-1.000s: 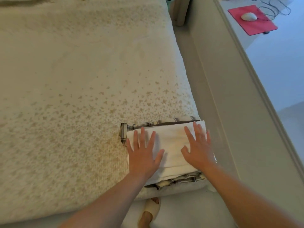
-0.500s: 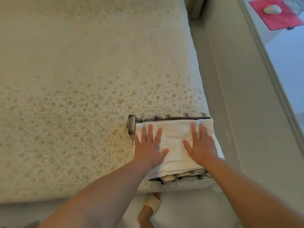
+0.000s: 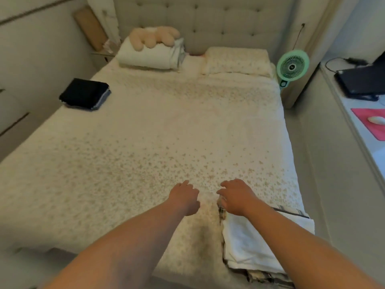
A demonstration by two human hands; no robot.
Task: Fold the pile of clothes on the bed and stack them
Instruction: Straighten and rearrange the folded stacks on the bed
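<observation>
A stack of folded clothes point(image 3: 250, 245), a white piece on top of plaid ones, lies at the near right corner of the bed point(image 3: 145, 153). My right forearm crosses above it. My left hand point(image 3: 184, 197) and my right hand point(image 3: 235, 197) hover over the bedspread just beyond the stack, fingers loosely curled and holding nothing. A second folded pile of dark clothes point(image 3: 84, 93) sits at the bed's far left edge.
A rolled white blanket point(image 3: 150, 55) with a beige plush toy point(image 3: 152, 36) and a pillow point(image 3: 237, 60) lie by the headboard. A green fan point(image 3: 291, 66) stands right of the bed. A desk with a laptop point(image 3: 360, 80) and red mouse pad point(image 3: 373, 124) runs along the right.
Both hands lifted off the white folded piece and moved forward and left, past the stack. The view tilted up, showing the whole bed.
</observation>
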